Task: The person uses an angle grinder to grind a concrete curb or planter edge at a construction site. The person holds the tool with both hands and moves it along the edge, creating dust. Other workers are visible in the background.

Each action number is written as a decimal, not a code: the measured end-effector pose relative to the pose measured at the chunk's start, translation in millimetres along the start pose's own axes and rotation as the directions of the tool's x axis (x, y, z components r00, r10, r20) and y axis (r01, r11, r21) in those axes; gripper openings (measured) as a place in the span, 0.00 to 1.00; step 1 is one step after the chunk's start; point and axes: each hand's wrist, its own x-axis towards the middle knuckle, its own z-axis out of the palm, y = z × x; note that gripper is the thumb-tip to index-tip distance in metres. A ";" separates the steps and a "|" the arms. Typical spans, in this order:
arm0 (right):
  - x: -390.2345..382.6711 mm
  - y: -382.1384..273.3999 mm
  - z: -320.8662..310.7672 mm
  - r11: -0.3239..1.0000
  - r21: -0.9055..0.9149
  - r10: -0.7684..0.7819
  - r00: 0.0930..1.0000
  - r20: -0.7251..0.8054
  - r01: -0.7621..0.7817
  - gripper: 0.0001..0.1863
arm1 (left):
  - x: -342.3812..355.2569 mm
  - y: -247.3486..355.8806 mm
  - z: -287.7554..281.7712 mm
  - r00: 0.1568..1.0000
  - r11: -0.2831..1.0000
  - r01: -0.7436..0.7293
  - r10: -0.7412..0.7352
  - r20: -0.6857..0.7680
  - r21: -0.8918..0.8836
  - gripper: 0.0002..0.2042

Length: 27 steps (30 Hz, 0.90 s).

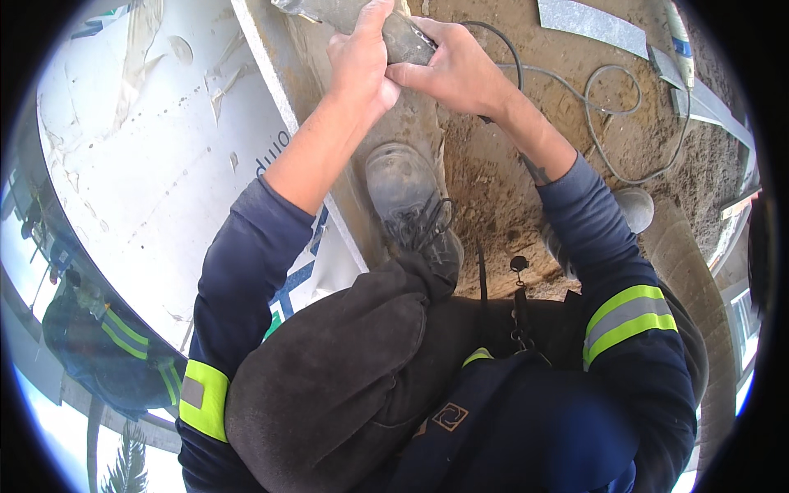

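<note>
At the top edge of the view both my hands are closed round a dusty grey power tool. Its upper part is cut off by the frame, so I cannot tell its exact kind. My left hand wraps its middle, with the thumb lying along the top. My right hand grips its right end, beside a black cable that loops away and down behind the wrist. A whitish end of the tool points to the upper left. Below the hands, my dusty dark boot stands on a concrete ledge.
A large white panel with torn film lies at the left. Bent metal strips and a grey cord lie on the sandy ground at the right. Another person in dark clothes with reflective bands is at the far left.
</note>
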 end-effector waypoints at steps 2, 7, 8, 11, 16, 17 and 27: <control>1.8 0.7 1.2 1.000 -0.013 0.005 1.000 -0.001 -0.005 0.23 | 2.8 2.2 0.1 1.000 1.000 -0.001 0.002 0.012 -0.010 0.17; 7.5 -2.2 3.1 0.998 0.016 0.056 0.998 -0.005 -0.056 0.23 | 7.5 8.2 1.0 1.000 0.999 -0.026 0.027 -0.012 0.021 0.15; 9.6 -2.5 2.6 0.998 -0.007 0.067 0.998 0.007 -0.067 0.23 | 8.5 10.1 0.3 1.000 1.000 -0.018 0.018 -0.011 0.014 0.15; 16.1 -8.2 0.2 0.998 0.005 0.063 0.998 0.021 -0.063 0.22 | 13.0 15.3 -0.9 1.000 1.000 -0.022 0.022 0.006 -0.004 0.14; 17.0 -7.6 -0.2 0.990 -0.091 0.109 0.992 0.057 -0.103 0.23 | 17.0 17.8 -5.7 0.999 1.000 -0.003 0.004 0.048 -0.014 0.14; 14.7 -2.7 1.8 0.996 -0.046 0.075 0.996 0.042 -0.073 0.24 | 12.4 18.4 -0.7 0.998 0.998 -0.056 0.056 0.025 0.000 0.14; -17.0 -3.2 1.7 0.994 -0.057 0.097 0.995 -0.024 -0.098 0.33 | -18.2 -7.3 3.9 0.995 0.995 -0.098 0.098 0.006 -0.032 0.15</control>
